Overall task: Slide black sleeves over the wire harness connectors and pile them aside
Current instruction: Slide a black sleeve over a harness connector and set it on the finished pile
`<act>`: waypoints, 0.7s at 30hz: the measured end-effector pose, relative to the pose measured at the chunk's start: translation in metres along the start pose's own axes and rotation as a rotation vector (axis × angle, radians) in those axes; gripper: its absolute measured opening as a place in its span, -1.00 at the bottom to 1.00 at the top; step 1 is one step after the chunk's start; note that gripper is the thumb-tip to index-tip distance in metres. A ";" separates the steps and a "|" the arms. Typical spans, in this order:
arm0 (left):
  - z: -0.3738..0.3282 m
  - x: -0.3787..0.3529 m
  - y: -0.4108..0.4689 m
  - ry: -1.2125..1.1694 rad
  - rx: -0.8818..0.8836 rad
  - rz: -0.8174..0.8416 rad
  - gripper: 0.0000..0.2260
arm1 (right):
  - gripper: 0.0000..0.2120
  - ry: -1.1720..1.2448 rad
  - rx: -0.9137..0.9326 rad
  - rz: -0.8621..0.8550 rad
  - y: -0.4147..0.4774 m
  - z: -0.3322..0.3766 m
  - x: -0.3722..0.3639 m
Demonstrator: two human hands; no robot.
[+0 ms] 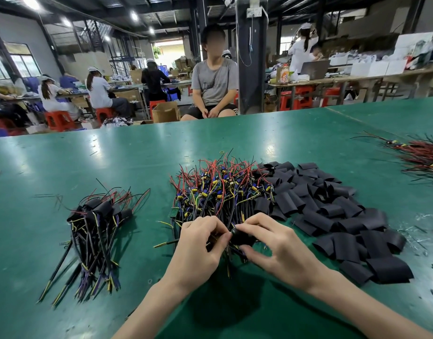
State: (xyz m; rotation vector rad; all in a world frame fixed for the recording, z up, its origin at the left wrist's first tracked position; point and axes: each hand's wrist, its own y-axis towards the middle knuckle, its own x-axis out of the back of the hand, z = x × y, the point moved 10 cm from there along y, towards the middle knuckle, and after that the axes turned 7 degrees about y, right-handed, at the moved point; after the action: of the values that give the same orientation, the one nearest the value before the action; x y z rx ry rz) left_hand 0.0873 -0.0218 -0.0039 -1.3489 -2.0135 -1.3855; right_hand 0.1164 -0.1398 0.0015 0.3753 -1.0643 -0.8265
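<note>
Green worktop (88, 167): heap of flat black sleeves (332, 216) right, bare red-and-black wire harness heap (217, 189) centre, sleeved bundle (95, 223) left. Your hands meet at lower centre: left hand (198, 248) pinches one harness (228, 252), right hand (276, 245) pinches a black tube sleeve (242, 237). Risk: you're over the heap, so loose leads may snag.

I held harness (214, 242) in left hand (200, 243), pinched black sleeve (242, 237) with right hand (274, 245). Sleeved pile (98, 216) lay left of left hand, loose sleeves (332, 211) right of right.
</note>
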 end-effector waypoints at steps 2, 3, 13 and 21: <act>-0.006 0.001 0.000 0.077 -0.052 -0.007 -0.94 | -0.68 -0.006 -0.006 0.013 0.000 -0.001 -0.001; -0.008 0.001 0.000 0.106 -0.072 -0.014 -0.95 | -0.67 -0.008 -0.008 0.020 -0.001 -0.001 -0.002; -0.014 -0.001 -0.001 0.215 -0.132 -0.046 -0.98 | -0.67 -0.087 0.016 0.059 -0.001 0.001 -0.012; -0.014 -0.002 -0.001 0.186 -0.149 -0.046 -1.00 | -0.70 -0.084 0.019 0.034 0.000 -0.001 -0.009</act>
State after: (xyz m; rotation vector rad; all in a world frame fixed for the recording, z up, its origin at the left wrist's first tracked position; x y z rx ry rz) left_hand 0.0850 -0.0347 0.0004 -1.1892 -1.8630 -1.6453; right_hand 0.1158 -0.1331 -0.0046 0.3395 -1.1540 -0.8079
